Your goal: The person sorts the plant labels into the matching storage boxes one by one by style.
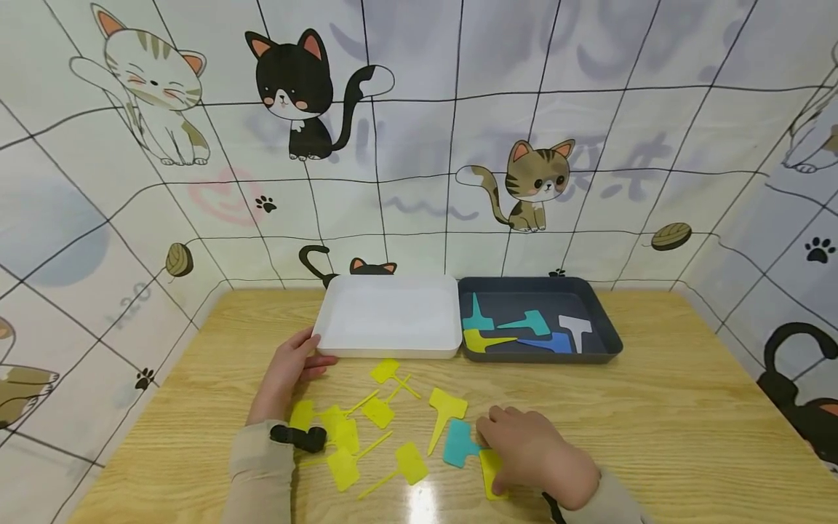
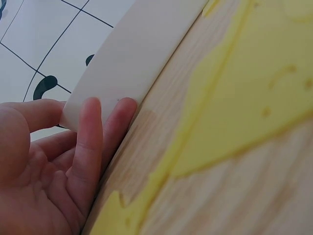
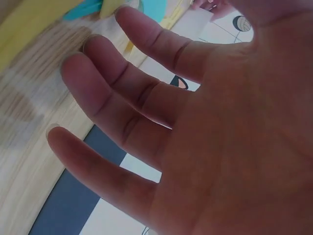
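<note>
My left hand [image 1: 296, 362] holds the near left corner of a white tray [image 1: 388, 354], fingers against its front wall [image 2: 132, 63] and side. Over the table, my right hand [image 1: 527, 447] lies on a yellow plant label [image 1: 489, 473] and beside a teal T-shaped label [image 1: 460, 442]. Its fingers [image 3: 93, 83] are spread and loosely bent in the right wrist view; the thumb's contact is hidden there. Left of it lies a yellow T-shaped label [image 1: 447, 411]. Several thin-stemmed yellow labels [image 1: 345, 466] are scattered in front of the white tray.
A dark grey tray [image 1: 605, 327] adjoins the white one on the right. Inside lie teal labels [image 1: 533, 320], a yellow one [image 1: 481, 340], a blue one [image 1: 556, 342] and a white one [image 1: 577, 329]. Behind both trays hangs a cat-patterned cloth [image 1: 419, 145].
</note>
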A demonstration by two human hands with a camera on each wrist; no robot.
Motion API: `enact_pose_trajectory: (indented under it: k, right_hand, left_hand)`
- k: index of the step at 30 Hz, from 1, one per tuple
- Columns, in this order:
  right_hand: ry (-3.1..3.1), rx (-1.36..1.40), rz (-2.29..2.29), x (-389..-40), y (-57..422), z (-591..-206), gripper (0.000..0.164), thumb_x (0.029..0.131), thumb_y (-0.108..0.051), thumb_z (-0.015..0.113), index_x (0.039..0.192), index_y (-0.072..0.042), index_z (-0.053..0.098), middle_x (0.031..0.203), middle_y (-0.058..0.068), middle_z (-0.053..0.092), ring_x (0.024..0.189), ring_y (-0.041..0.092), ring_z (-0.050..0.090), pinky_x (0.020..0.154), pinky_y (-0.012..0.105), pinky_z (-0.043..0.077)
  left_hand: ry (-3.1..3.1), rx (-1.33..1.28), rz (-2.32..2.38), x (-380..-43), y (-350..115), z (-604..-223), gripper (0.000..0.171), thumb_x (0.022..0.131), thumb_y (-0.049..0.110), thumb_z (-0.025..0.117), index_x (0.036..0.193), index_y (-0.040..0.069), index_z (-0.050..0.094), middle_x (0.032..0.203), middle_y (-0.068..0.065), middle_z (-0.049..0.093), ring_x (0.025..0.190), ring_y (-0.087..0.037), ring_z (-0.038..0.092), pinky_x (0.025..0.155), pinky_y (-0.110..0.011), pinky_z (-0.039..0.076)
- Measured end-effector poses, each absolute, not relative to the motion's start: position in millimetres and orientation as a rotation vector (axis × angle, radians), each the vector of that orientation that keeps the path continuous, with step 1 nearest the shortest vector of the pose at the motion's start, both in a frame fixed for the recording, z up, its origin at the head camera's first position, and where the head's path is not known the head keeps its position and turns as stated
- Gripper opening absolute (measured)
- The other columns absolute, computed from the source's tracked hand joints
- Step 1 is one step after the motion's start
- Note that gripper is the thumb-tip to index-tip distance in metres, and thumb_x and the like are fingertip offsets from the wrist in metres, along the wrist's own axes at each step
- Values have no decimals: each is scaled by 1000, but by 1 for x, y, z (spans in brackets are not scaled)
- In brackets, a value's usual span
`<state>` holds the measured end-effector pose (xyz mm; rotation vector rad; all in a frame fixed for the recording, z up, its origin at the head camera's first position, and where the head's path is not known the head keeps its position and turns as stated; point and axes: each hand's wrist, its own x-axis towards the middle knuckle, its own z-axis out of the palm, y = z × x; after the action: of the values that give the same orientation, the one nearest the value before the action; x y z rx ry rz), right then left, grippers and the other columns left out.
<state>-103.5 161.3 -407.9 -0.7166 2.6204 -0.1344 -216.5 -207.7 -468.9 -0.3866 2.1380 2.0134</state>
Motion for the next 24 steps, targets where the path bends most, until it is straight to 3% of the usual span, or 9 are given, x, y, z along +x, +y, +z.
enact_pose_trajectory:
  k: [16,24]
  right_hand:
    - [2566,-597,-275,-109,170,-407,43,58,-36,81,80,-23,47,66,-8,43,60,11,41,55,29,32]
    - [2475,-670,-409,-117,175,-411,36,65,-35,78,80,-25,47,65,-9,43,60,8,42,54,25,32]
  left_hand:
    - [2149,-382,1996,-215,-207,-467,56,91,42,45,140,21,29,119,-12,53,91,-23,63,72,-27,51]
    - [2142,-377,2008,-215,-207,-470,57,91,42,46,140,21,29,118,-13,54,91,-23,62,73,-28,51]
